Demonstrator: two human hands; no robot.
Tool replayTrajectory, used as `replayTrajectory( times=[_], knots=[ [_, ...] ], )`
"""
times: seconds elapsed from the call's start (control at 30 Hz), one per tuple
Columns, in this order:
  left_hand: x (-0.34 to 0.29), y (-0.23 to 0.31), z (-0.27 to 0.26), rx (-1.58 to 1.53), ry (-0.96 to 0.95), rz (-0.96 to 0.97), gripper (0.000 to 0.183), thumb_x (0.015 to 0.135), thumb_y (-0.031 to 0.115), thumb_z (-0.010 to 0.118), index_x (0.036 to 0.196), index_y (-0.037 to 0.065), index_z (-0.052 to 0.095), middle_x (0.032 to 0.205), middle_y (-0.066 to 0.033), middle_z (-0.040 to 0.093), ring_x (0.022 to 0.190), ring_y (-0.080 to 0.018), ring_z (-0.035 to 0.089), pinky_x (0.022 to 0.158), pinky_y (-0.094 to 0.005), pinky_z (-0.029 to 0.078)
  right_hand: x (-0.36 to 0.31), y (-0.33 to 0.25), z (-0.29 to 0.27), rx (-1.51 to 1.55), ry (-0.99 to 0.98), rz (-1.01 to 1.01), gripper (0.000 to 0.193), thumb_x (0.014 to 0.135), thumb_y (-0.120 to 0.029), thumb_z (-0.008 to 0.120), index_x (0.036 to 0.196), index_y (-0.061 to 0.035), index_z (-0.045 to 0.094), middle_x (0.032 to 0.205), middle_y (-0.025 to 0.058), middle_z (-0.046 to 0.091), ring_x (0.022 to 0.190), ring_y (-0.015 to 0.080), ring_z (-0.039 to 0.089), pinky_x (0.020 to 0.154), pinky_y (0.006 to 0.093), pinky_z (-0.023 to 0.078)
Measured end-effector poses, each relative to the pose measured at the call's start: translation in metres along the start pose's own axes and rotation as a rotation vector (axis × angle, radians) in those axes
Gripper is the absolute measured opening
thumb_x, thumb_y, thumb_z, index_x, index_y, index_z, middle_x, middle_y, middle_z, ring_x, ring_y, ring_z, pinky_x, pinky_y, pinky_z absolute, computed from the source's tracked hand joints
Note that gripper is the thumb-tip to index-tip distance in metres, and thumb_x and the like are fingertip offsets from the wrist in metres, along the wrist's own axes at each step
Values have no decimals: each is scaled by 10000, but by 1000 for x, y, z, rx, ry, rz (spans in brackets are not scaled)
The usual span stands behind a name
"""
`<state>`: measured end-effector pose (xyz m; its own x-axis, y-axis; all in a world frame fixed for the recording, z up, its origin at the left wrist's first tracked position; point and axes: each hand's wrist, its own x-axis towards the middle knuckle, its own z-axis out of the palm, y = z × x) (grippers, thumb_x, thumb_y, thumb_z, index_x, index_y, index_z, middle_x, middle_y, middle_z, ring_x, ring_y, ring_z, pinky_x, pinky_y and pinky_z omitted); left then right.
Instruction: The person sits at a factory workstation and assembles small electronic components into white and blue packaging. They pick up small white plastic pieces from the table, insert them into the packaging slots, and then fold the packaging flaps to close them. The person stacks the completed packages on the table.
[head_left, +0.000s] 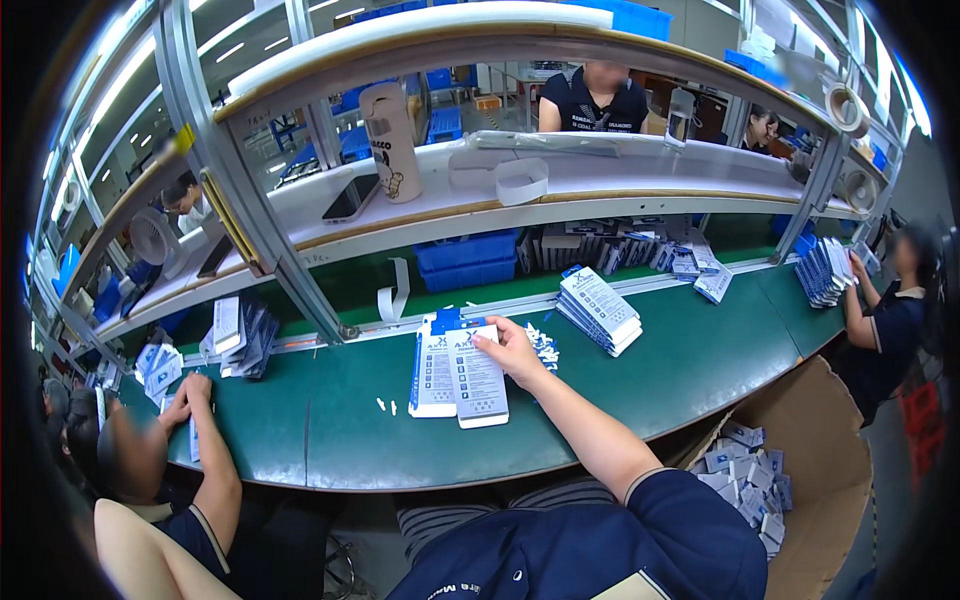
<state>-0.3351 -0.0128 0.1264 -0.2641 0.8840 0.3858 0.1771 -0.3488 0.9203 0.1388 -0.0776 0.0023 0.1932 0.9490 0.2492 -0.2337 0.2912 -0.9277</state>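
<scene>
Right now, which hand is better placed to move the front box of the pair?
Right, probably: the right hand holds the front box near its top, while the left hand is out of view.

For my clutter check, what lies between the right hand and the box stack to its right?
In the head view, small white and blue pieces lie heaped beside the right hand.
</scene>
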Motion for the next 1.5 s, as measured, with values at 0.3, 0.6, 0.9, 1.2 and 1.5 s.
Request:
replayTrajectory(
  times=[0.3, 0.6, 0.9, 1.2, 1.5],
  knots=[
    [-7, -5, 3, -29, 2, 36, 311, 927, 336, 511, 980, 42, 599, 939, -21, 555, 861, -116, 496, 783, -238, 403, -2, -5, -3, 44, 45, -6, 260, 852, -85, 642, 1082, -6, 551, 918, 65, 652, 800, 108, 618, 705, 249, 501],
    [-1, -18, -17, 25, 50, -9, 307, 931, 343, 507, 986, 58, 606, 934, -20, 556, 854, -113, 495, 774, -236, 406, -2, 0, -2, 29, 60, 5, 274, 857, -103, 634, 1092, 3, 541, 950, 81, 648, 827, 118, 622, 743, 260, 505],
    [-15, 3, 12, 7, 12, 62, 322, 932, 343, 504, 997, 42, 599, 961, -31, 548, 893, -125, 489, 821, -244, 391, 2, -5, -14, 137, 88, 10, 275, 864, -109, 634, 1102, -8, 538, 929, 62, 651, 821, 102, 616, 731, 244, 492],
    [-16, 14, 40, 8, 96, 249, 337, 920, 337, 504, 1053, 34, 569, 980, -48, 546, 903, -137, 502, 822, -252, 407, 13, -12, -36, 166, 312, -89, 426, 896, -148, 609, 1238, -18, 390, 998, 87, 628, 863, 129, 619, 764, 278, 504],
    [-121, 128, 148, -406, 221, 938, 387, 918, 281, 459, 1186, 5, 502, 1098, -103, 553, 914, -184, 565, 788, -295, 472, 14, -32, -49, 296, 389, 66, 387, 883, -254, 639, 1139, 17, 536, 903, 43, 645, 771, 94, 613, 682, 245, 499]
  ],
)
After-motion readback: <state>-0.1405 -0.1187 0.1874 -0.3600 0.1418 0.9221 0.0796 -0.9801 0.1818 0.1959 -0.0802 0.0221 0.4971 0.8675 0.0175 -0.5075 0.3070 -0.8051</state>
